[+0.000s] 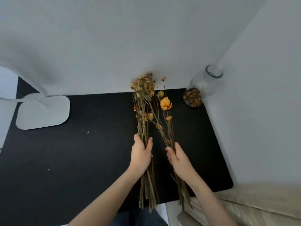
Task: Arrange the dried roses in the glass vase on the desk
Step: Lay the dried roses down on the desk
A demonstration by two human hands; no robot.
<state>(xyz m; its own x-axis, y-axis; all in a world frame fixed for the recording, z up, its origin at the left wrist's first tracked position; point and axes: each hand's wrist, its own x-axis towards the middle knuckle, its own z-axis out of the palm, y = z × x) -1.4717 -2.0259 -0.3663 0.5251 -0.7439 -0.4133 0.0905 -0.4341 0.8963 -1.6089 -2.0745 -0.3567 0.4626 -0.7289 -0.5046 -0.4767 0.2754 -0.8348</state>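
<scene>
Left hand: curled tight round the thicker bunch of dried roses, gripped mid-stem at centre of frame.
Right hand: curled round a thinner bunch topped by an orange bloom; just right of the other hand, not touching it.
Roses: split into two bunches held over the desk, heads towards the upper centre near the wall, cut ends trailing past the near edge at bottom centre.
Glass vase: upright in the upper-right corner, seemingly empty, well apart from both bunches.
Progress: early, by the look of it; no stem in the vase yet, so all the placing and arranging left to do.
Around: round dish of petals just beside the vase's foot; white lamp base at left; beige fabric at lower right; a few flakes on the black top.
In the way: dish directly in front of the vase, likely to be brushed by passing stems; narrow neck probably taking only a few stems at a time; brittle heads liable to shed.
</scene>
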